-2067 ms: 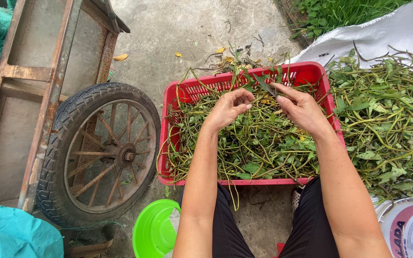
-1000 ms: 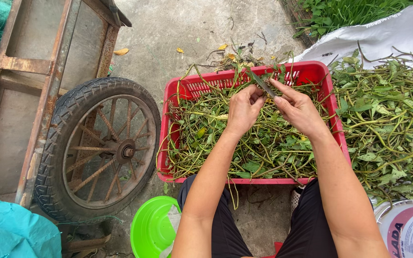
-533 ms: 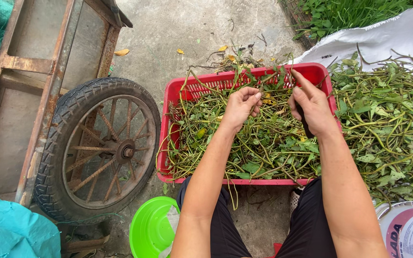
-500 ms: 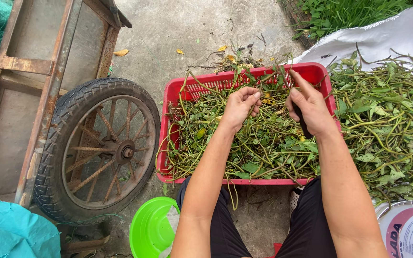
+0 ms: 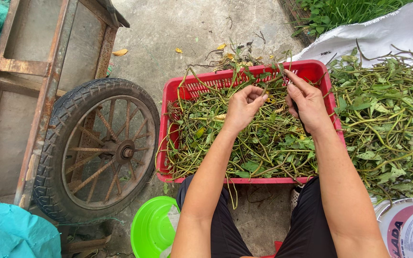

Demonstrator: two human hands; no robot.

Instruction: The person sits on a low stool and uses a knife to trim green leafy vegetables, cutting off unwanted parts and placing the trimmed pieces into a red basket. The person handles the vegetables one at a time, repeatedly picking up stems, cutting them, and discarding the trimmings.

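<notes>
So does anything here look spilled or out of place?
A little: stems trail over the near rim of the red crate, and yellowed leaves and twigs lie scattered on the concrete behind it.

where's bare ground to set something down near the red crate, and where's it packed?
Free: the bare concrete beyond the red plastic crate, bordered by the rusty cart frame and grass; a smaller strip between crate and spoked cart wheel. Crowded: the crate, full of green stems under the left hand and right hand, and the stem pile on the white sack.
</notes>
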